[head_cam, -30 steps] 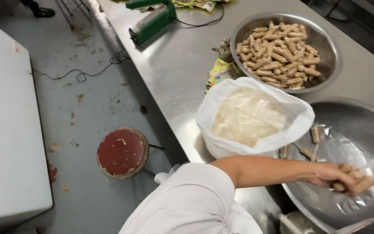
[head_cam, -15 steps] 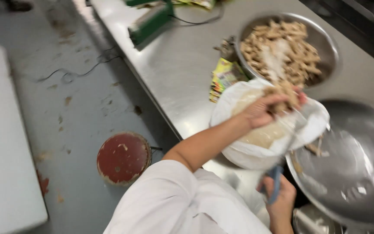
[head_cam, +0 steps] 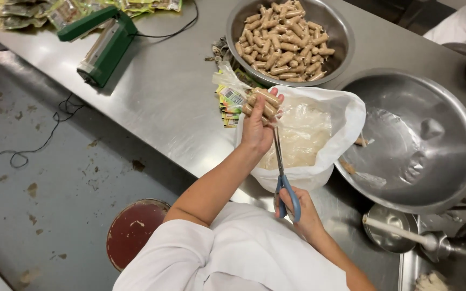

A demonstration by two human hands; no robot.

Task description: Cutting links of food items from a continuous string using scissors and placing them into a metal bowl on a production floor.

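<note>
The left hand (head_cam: 257, 129) covers the lower ends of the brown rolls (head_cam: 262, 103) it grips. The scissors (head_cam: 282, 175) blade tips vanish behind that hand, and the right hand (head_cam: 303, 215) hides part of the blue handles. The big empty bowl (head_cam: 432, 178) hides the white bag's (head_cam: 346, 116) far side. Another person's white sleeve (head_cam: 457, 27) is cut off at the top edge. The packets (head_cam: 227, 99) under the bag are too small to read.

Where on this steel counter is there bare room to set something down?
The widest bare patch of the counter lies between the green sealer and the stack of packets. Crowded: the right side, where the bowl of rolls, the white bag and the empty bowl sit close together.
</note>
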